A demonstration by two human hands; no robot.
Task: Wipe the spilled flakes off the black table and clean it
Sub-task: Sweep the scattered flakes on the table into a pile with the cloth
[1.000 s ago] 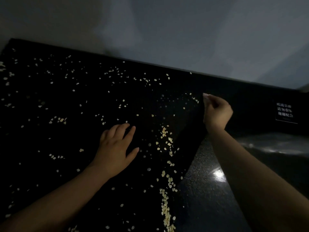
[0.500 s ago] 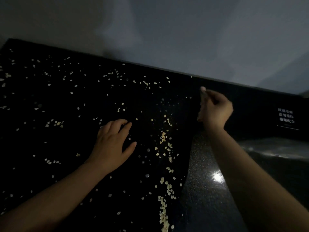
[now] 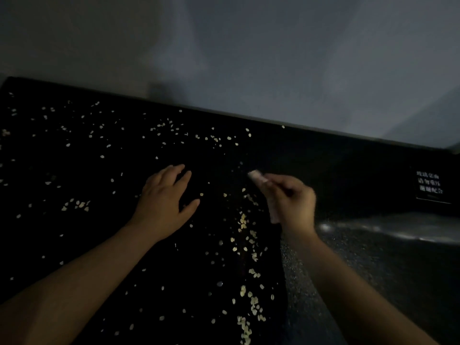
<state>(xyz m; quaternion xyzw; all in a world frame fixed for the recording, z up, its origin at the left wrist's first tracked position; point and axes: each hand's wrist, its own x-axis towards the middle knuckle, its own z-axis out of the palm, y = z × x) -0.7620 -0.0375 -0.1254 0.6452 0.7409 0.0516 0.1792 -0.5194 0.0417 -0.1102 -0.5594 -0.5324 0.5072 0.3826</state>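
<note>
Here, in the single head view, the black table [image 3: 87, 232] fills the lower part of the picture, dull and very dark, and the spilled flakes [image 3: 242, 221] lie all over it: small, pale, flat ovals, thinly sprinkled to the left and toward the back edge. They are bunched into a rough line that runs from just below the right hand down toward the near edge. The left hand [image 3: 166, 202] lies palm down on the table with its fingers straight and a little spread, gripping nothing; it is probably planted there to steady the body or the surface while the other hand works. The right hand [image 3: 288, 200] is curled, its thumb and fingers pinching a pale strip [image 3: 256, 176] that sticks out past the knuckles; motion blur hides whether this is cloth, paper or something stiffer. It is held low at the head of that line, which suits dragging flakes together. To the right of the line the surface changes to a speckled patch [image 3: 336, 270], glossy, with a streak of glare. A small dark sign [image 3: 429, 185] with white characters sits at the far right, under a plain grey wall [image 3: 249, 58].
</note>
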